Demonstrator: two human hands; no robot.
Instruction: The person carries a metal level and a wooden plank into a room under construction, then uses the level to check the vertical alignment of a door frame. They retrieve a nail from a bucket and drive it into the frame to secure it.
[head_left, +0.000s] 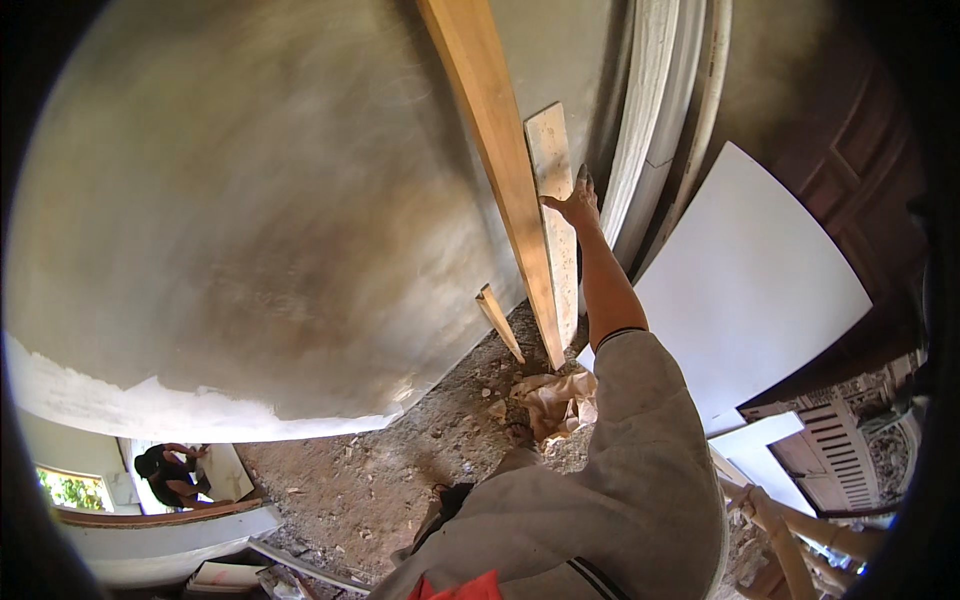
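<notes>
While your right hand (576, 208) spreads its released fingers (586, 183) over the narrow board (549, 150) by the wall (250, 200), I cannot tell whether they touch it, nor how your left hand is. A long beam (490, 130) stands close along its left, a short stick (499, 324) near its foot; crumpled paper (562, 404) lies below, a white panel (750, 290) to your right. Red marks on a pale box (222, 577) are too blurred to read.

A grey-brown plastered wall (250, 200) spreads left of the right hand (580, 205). Just right of the hand stands white moulded trim (642, 110); lower and farther right, a large flat white sheet (765, 275). Below the hand, crumpled tan paper (560, 402) lies on brown, debris-strewn ground (365, 490). Far to the hand's lower left, a dark-clothed person (172, 478) bends by a pale flat panel (229, 470).
</notes>
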